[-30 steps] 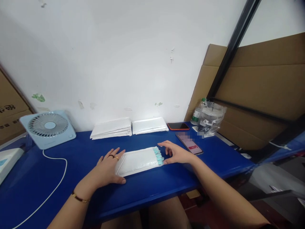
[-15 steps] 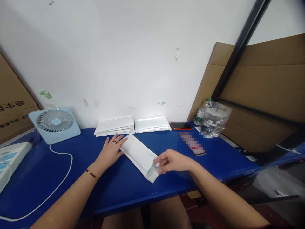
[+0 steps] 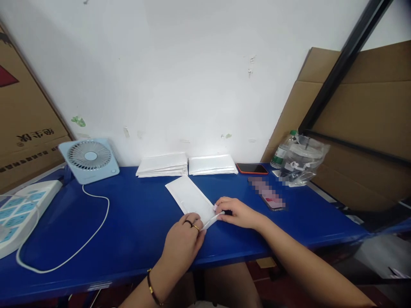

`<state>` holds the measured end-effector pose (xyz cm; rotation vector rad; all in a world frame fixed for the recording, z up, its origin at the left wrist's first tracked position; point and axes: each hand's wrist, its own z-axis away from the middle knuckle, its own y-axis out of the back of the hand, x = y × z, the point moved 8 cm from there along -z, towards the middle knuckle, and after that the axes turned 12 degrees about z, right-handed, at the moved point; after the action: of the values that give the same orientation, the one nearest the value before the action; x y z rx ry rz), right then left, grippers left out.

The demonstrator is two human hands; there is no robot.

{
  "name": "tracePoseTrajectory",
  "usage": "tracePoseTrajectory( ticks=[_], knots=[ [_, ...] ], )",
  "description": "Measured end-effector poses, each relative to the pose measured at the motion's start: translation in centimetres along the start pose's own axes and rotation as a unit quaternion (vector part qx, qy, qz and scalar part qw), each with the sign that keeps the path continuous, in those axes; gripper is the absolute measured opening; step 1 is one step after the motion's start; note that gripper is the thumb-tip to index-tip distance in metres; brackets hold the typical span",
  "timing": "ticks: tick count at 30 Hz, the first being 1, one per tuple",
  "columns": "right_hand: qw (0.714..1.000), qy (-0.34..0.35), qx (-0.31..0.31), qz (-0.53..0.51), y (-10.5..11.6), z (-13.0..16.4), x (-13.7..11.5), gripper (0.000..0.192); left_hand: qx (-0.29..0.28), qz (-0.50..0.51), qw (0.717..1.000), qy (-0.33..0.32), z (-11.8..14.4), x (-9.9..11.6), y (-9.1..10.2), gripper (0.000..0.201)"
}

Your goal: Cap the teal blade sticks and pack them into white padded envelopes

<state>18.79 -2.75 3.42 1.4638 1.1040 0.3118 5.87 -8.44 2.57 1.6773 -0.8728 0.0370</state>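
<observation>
2 hands (image 3: 183,237) (image 3: 239,212) pinch a white envelope (image 3: 191,192) at its near end, partly hiding that end

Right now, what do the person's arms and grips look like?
The left grip wears a dark ring and a gold-coloured ring; a dark-and-gold bracelet circles its wrist. The right grip shows no jewellery. Both forearms look bare.

Two bare hands (image 3: 181,244) (image 3: 239,214), one white envelope (image 3: 189,194), two envelope stacks (image 3: 163,164) (image 3: 212,164), two phones (image 3: 252,169) (image 3: 267,194), one fan (image 3: 91,157), one power strip (image 3: 24,214), one bottle (image 3: 280,155), seemingly one clear bag (image 3: 306,160)
</observation>
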Motion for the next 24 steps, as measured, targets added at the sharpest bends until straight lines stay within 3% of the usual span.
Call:
tracePoseTrajectory(
  ticks=[4,7,10,14,17,20,22,24],
  knots=[
    [0.999,-0.051,0.010,0.005,-0.7,-1.1,1.3,0.015,0.029,0.023,0.993,0.112,-0.6,-2.4,-0.1,0.024],
    [0.991,-0.051,0.069,0.104,-0.3,-1.2,0.5,0.014,0.024,0.021,0.987,0.158,-1.0,-3.5,-0.2,0.023],
    [0.959,0.029,0.125,0.252,0.0,-0.6,-2.6,0.018,0.022,0.043,0.982,0.182,-1.5,-4.5,-0.1,0.023],
    [0.911,0.130,0.114,0.374,-1.9,-0.3,-5.9,0.023,0.009,0.155,0.965,0.211,-2.2,-6.7,-0.4,0.026],
    [0.878,0.125,0.140,0.440,-2.6,-1.1,-6.5,0.018,-0.026,0.285,0.929,0.235,-2.2,-7.8,-1.2,0.026],
    [0.858,0.132,0.172,0.466,-2.2,-1.6,-6.9,0.017,-0.047,0.416,0.872,0.255,-1.9,-7.6,-1.6,0.027],
    [0.866,0.133,0.194,0.442,-0.9,-1.8,-7.0,0.017,-0.010,0.502,0.830,0.241,-1.8,-7.3,-0.6,0.029],
    [0.894,0.101,0.226,0.373,1.5,-2.2,-6.6,0.018,0.087,0.568,0.790,0.214,-1.5,-7.7,1.6,0.032]
  ],
)
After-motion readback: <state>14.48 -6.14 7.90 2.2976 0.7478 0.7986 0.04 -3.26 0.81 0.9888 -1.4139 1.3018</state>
